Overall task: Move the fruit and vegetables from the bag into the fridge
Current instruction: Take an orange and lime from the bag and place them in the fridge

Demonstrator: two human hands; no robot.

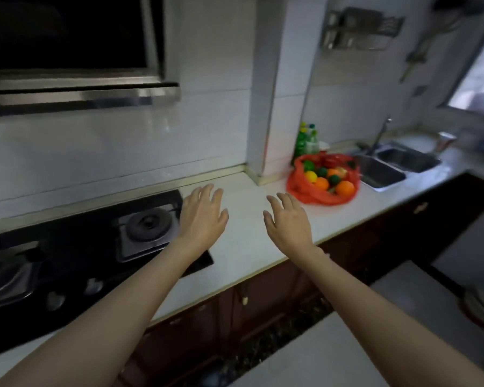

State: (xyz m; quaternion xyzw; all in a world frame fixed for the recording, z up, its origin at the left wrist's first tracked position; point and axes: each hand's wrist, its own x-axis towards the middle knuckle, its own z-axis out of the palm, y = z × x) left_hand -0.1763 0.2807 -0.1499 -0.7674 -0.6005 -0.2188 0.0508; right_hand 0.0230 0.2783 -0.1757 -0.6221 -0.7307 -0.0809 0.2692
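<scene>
White kitchen counter [246,247] seen from above, gas hob [101,247] set into it at left, double sink [389,169] at right. Red plastic bag [323,178] laid open on counter beside sink, oranges, lemon and green fruit seen inside. Left hand [201,219] and right hand [288,222] held over counter, fingers spread, nothing gripped. Bag near right hand, not touched. Green bottles [306,139] stood behind bag.
</scene>
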